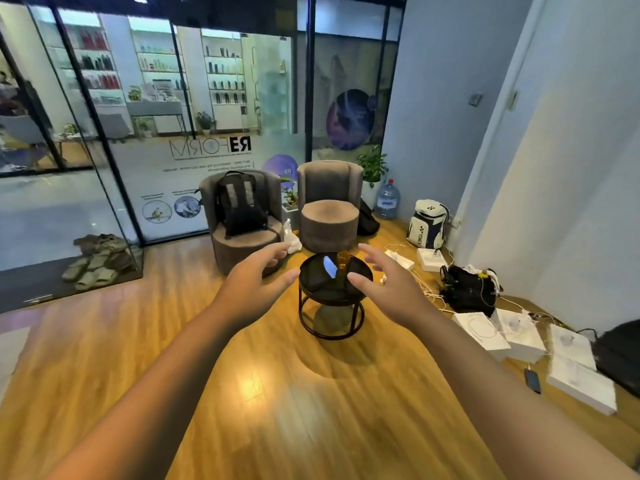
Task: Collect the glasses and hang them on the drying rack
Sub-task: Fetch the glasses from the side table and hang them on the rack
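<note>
A small amber glass (343,260) stands upright near the far edge of a round black side table (318,289) in the middle of the room. My left hand (256,275) is stretched out in the air to the left of the table, fingers spread and holding nothing. My right hand (384,277) reaches out to the right of the table, fingers apart and empty, in front of the table's right rim. Neither hand touches the glass. No drying rack is in view.
Two grey round armchairs (329,206) stand behind the table; a black backpack (240,206) sits on the left one. White boxes (519,336), cables, a black bag (469,289) and a phone (532,380) lie on the wooden floor at right. A glass wall (104,133) runs along the left.
</note>
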Available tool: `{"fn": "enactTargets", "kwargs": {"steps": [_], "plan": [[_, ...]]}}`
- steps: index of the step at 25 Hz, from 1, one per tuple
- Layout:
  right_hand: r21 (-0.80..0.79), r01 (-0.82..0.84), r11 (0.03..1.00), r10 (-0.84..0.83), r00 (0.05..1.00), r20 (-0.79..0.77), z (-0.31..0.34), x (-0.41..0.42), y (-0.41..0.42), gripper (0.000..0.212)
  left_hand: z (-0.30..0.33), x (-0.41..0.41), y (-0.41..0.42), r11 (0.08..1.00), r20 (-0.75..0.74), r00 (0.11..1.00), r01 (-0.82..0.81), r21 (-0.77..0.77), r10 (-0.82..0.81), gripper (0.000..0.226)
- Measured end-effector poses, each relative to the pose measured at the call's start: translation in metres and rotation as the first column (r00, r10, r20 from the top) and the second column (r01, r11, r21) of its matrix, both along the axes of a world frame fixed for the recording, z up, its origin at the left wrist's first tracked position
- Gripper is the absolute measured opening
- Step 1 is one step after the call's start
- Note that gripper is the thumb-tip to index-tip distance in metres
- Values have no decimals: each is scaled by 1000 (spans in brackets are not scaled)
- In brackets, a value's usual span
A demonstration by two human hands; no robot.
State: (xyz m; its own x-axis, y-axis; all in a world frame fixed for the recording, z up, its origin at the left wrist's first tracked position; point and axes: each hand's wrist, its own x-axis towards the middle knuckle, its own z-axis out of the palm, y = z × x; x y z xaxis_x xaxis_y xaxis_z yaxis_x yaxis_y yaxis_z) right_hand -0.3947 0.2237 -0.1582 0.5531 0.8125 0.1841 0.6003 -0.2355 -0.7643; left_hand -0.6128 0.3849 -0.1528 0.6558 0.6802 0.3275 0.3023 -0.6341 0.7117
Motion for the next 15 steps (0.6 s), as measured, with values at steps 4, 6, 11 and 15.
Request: {"fn": "enactTargets", "kwargs": {"steps": [4, 6, 11, 15], "plan": [[-20, 110, 994, -111, 993, -43, -3, 29, 68, 69, -3, 58, 86, 986, -53, 985, 164, -8, -164, 57], [-23, 157, 987, -158, 986, -54, -4, 45, 100, 69, -6, 83, 129, 974, -87, 970, 228, -16, -228, 57], [-46, 241, 969, -243, 969, -36, -4, 90, 162, 68, -12, 139, 212, 954, -113, 948, 298, -17, -298, 57], [-41, 295, 955, -297, 953, -55, -20, 138, 215, 69, -19, 198, 267, 943, -133, 933, 331, -44, -334, 63]]}}
